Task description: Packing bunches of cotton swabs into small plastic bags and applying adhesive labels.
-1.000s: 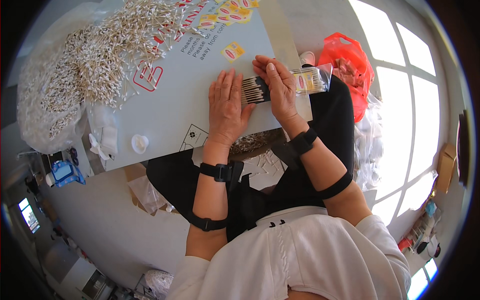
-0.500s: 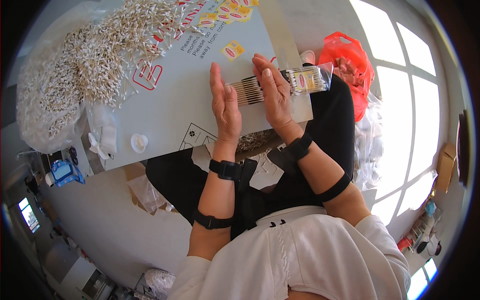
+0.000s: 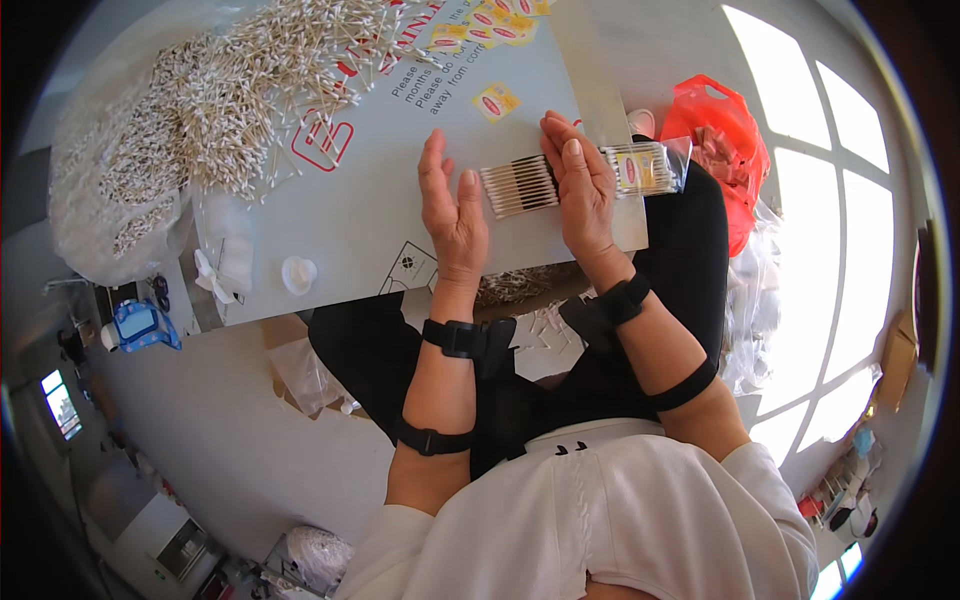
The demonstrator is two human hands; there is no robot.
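Note:
A flat row of cotton swabs (image 3: pixel 518 187) lies on the grey table. Its right end runs under my right hand (image 3: pixel 587 200), which stands on edge across it with fingers stretched out. Beyond that hand, a clear plastic bag of swabs (image 3: pixel 655 168) with a yellow label reaches past the table's right edge. Whether the loose row joins the bagged swabs is hidden by my hand. My left hand (image 3: pixel 453 215) is upright to the left of the row, fingers extended, with a small gap between it and the swab ends. Neither hand grips anything.
A large heap of swabs (image 3: pixel 220 110) in clear plastic covers the table's upper left. Yellow labels (image 3: pixel 495 101) lie farther up. A small white round container (image 3: pixel 299 275) sits near the front edge. A red plastic bag (image 3: pixel 715 150) stands right of the table.
My left hand has drawn leftward from the swab ends, opening a small gap. The right hand keeps about the same place over the row. The whole view has shifted slightly.

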